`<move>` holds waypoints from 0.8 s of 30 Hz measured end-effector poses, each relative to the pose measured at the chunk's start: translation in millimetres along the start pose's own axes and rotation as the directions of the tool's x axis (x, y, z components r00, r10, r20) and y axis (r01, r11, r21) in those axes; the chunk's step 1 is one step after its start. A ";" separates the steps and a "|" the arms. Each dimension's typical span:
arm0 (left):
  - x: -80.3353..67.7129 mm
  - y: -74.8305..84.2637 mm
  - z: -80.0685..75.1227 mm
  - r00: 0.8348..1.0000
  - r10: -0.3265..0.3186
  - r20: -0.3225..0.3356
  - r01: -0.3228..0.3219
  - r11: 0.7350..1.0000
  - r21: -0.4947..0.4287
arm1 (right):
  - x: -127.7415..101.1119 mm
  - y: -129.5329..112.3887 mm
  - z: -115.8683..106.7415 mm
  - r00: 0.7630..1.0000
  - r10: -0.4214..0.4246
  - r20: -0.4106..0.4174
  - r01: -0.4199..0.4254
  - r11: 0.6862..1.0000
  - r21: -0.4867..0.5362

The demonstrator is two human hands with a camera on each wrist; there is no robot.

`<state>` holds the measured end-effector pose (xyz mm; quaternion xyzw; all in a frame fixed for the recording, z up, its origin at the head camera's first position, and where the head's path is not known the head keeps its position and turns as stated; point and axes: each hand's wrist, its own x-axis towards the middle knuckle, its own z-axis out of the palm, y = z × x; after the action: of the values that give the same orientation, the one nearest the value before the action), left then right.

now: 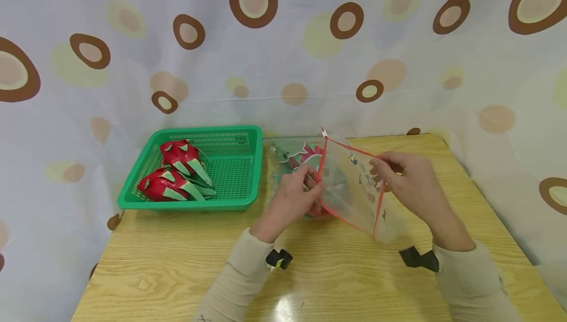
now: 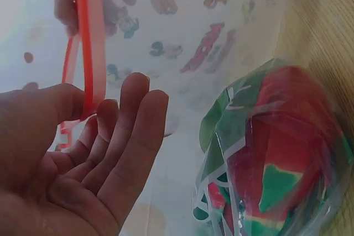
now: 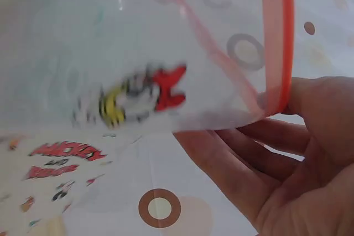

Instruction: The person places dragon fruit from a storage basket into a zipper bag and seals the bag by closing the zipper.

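Between both hands hangs a see-through zip pouch (image 1: 350,189) with a red zipper edge and cartoon prints, its mouth spread apart. My left hand (image 1: 292,194) pinches the near-left red edge (image 2: 94,42) between thumb and fingers. Opposite it, my right hand (image 1: 412,181) grips the other red edge (image 3: 280,42). The white zipper pull (image 1: 325,134) is at the pouch's far corner. Beside the left hand lies a clear plastic bag (image 1: 280,150) with a printed front. Inside it shows a red and green dragon fruit (image 2: 276,142); in the head view the left hand partly covers this bag.
A green plastic basket (image 1: 188,205) stands left on the wooden table (image 1: 186,253). Two dragon fruits, one upper (image 1: 179,152) and one lower (image 1: 159,186), lie in its left part. A patterned curtain (image 1: 283,61) hangs behind the table's far edge.
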<state>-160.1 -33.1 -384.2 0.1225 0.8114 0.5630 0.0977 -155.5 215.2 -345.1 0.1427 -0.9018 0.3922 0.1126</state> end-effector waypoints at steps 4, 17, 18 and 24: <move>1.7 -1.8 -3.2 0.998 0.033 -0.049 -0.028 0.995 0.092 | 0.1 0.9 -1.9 0.988 0.080 0.129 -0.093 0.991 0.095; 0.6 -2.7 -20.6 0.997 0.040 -0.061 -0.031 0.988 0.151 | 3.2 3.8 1.9 0.977 0.150 0.153 -0.175 0.971 0.164; -0.1 -3.0 -24.5 0.997 0.041 -0.065 -0.031 0.990 0.138 | 3.3 3.9 2.1 0.977 0.149 0.154 -0.174 0.971 0.166; -6.5 -6.2 -56.3 0.990 0.038 -0.133 -0.023 0.993 0.115 | 3.6 4.4 3.5 0.979 0.137 0.153 -0.163 0.972 0.169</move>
<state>-171.1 -87.4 -370.3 0.1020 0.8448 0.5245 0.0269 -160.8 214.8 -349.3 0.1109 -0.8763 0.4688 0.0055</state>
